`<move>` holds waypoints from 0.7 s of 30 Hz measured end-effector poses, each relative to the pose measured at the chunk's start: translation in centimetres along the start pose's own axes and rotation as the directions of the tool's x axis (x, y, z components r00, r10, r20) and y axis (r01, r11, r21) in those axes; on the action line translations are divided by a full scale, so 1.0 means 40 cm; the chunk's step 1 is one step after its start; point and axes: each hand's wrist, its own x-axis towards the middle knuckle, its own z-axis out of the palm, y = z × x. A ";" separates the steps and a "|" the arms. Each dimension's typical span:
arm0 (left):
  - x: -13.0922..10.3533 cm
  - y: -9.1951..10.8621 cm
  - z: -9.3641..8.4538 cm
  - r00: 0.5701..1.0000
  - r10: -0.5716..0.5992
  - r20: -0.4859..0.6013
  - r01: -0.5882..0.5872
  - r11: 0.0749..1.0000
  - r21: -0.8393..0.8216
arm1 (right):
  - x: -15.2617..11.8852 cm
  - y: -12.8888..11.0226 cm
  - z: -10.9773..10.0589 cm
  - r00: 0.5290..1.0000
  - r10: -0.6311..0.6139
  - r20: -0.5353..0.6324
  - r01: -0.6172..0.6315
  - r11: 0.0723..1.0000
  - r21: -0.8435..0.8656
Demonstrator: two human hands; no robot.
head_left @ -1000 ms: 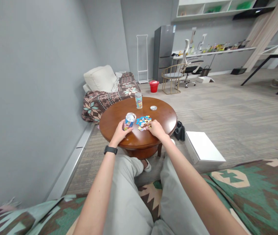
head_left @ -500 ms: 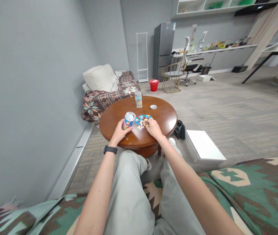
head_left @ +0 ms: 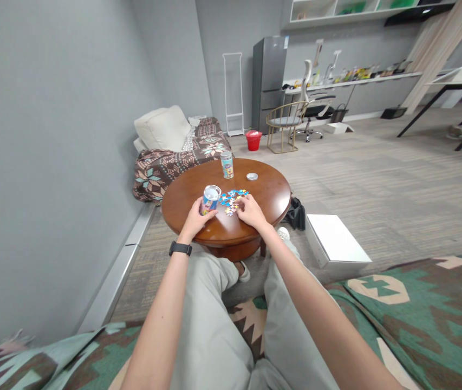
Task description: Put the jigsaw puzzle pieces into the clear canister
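Note:
My left hand [head_left: 194, 219] is wrapped round a small blue printed can [head_left: 209, 201] with a pale, shiny top, at the left of the puzzle pieces. Small blue, white and yellow jigsaw puzzle pieces [head_left: 228, 201] lie spread in a loose pile on the round wooden table [head_left: 186, 187]. At the right side of this pile is my right hand [head_left: 252, 211], its fingers bent and closed down among the pieces. Whatever its fingertips hold is too small to make out. Behind the pile a second printed can [head_left: 227, 166] stands upright, with a round silver lid [head_left: 252, 176] lying to its right.
A white box [head_left: 337, 238] and a black bag [head_left: 295, 214] are on the floor right of the table. Beyond the table are a blanket-covered sofa [head_left: 166, 160], a red bucket [head_left: 253, 141] and a gold-framed chair [head_left: 282, 122]. My legs are close to the table's near edge.
The view has turned slightly, so everything sits a little further left. Both hands keep nearly the same places beside the can and the pieces.

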 end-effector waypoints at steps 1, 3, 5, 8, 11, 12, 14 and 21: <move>0.000 0.001 0.000 1.000 0.000 0.000 0.000 1.000 0.000 | 0.000 -0.001 0.001 1.000 0.009 -0.019 -0.010 1.000 -0.025; 0.000 0.000 0.000 1.000 0.002 -0.002 -0.002 1.000 0.004 | 0.002 -0.003 0.003 0.999 0.017 -0.038 -0.020 0.997 -0.069; 0.001 -0.002 -0.001 1.000 0.007 -0.002 -0.007 1.000 0.007 | 0.003 -0.003 0.005 0.999 0.017 -0.028 -0.019 0.996 -0.081; 0.002 -0.010 -0.001 1.000 0.017 -0.004 -0.017 1.000 0.016 | 0.003 -0.003 0.005 0.999 0.039 -0.019 -0.040 0.997 -0.061; 0.002 -0.015 -0.001 1.000 0.017 -0.013 -0.017 0.999 0.031 | 0.002 -0.004 0.004 0.999 0.042 -0.019 -0.043 0.997 -0.066; 0.002 -0.016 -0.001 1.000 0.016 -0.015 -0.016 0.999 0.036 | 0.002 -0.005 0.004 0.999 0.036 -0.016 -0.037 0.996 -0.078; 0.001 -0.013 0.000 1.000 0.015 -0.019 -0.014 0.999 0.040 | 0.000 -0.006 0.004 1.000 0.022 -0.008 -0.023 0.994 -0.103; 0.003 -0.016 0.000 1.000 -0.002 -0.009 0.002 1.000 0.021 | 0.003 -0.010 0.002 0.999 0.040 0.014 -0.038 0.990 -0.136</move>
